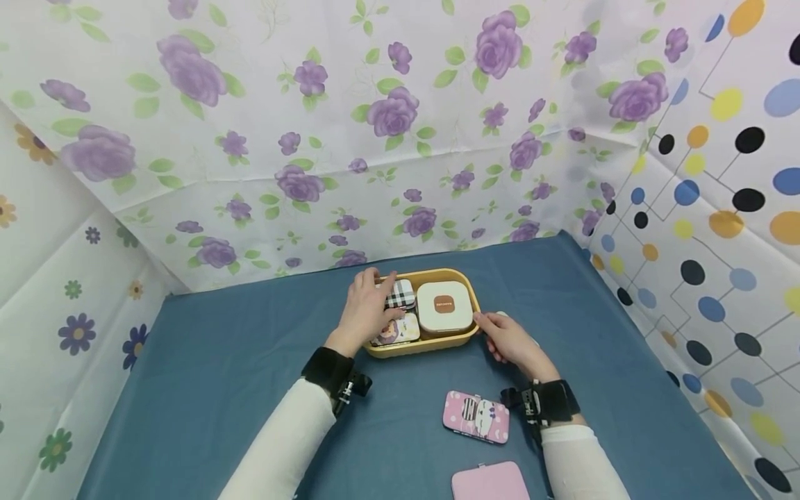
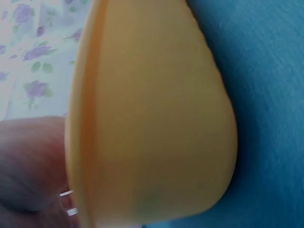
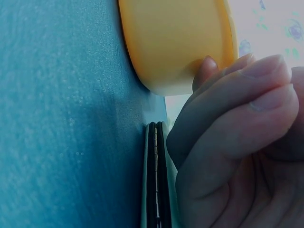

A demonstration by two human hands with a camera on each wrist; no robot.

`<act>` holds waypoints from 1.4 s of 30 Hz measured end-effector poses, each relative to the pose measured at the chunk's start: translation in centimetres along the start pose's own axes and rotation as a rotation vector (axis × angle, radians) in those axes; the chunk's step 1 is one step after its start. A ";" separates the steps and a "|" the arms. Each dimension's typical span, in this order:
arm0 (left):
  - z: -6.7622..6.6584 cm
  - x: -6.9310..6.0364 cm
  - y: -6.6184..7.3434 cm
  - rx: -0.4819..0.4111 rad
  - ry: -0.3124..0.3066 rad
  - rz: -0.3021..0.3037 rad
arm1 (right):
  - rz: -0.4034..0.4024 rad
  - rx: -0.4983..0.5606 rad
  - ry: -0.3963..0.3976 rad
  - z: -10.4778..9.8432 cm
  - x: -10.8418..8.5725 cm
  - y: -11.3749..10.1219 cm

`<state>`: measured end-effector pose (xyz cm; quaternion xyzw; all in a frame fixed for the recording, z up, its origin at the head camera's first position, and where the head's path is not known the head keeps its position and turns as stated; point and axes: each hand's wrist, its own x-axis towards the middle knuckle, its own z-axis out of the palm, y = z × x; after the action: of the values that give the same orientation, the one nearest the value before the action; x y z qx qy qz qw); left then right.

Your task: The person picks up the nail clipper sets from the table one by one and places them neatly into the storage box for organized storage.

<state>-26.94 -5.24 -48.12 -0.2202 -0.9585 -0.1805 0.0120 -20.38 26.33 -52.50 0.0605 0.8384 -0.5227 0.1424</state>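
Note:
A yellow basket [image 1: 421,345] stands on the blue cloth. In it are a square cream case with a brown label [image 1: 434,295], a black-and-white checked tin [image 1: 401,295] and a tin with a cartoon print [image 1: 400,329]. My left hand [image 1: 365,309] lies over the basket's left end, fingers spread across the tins there; its palm side is hidden. With the thumb at the rim and a fingertip against the outer wall, my right hand [image 1: 509,339] pinches the basket's right end. A pale, thin hinged case [image 3: 156,175] lies on the cloth beside the right hand, mostly hidden in the head view.
Nearer on the blue cloth [image 1: 237,389] lie a pink case with a cartoon cat [image 1: 476,417] and a plain pink case [image 1: 490,482], cut by the frame's lower edge. A flower-patterned sheet [image 1: 350,160] rises behind, and a dotted sheet [image 1: 719,243] on the right.

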 end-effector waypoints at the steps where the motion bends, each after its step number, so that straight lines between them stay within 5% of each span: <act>1: -0.1 -0.3 -0.3 -0.029 0.021 -0.004 | 0.004 0.003 -0.001 0.1 0.0 0.0; 10: -1.7 -5.0 -2.0 -0.495 0.308 -0.213 | -0.008 0.006 -0.011 0.1 0.2 0.3; 13: -1.8 -6.2 -2.0 -0.609 0.354 -0.306 | -0.011 0.004 -0.013 -0.2 0.2 0.3; 19: -0.7 -7.7 -1.7 -0.769 0.284 -0.471 | 0.006 0.000 -0.001 -0.5 0.0 -0.1; 24: 0.8 -8.2 -1.7 -0.883 0.208 -0.536 | 0.026 -0.003 0.004 -0.3 -0.2 -0.2; 31: 1.9 -8.4 -2.2 -1.009 0.193 -0.524 | 0.014 0.011 -0.011 0.0 -0.2 0.0; 42: 2.6 -8.5 -2.8 -1.049 0.151 -0.448 | -0.010 -0.040 -0.002 -0.4 -0.1 -0.1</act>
<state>-20.30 -10.22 -52.39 0.0251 -0.7605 -0.6452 -0.0690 -20.45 26.67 -52.18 0.0527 0.8487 -0.5067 0.1417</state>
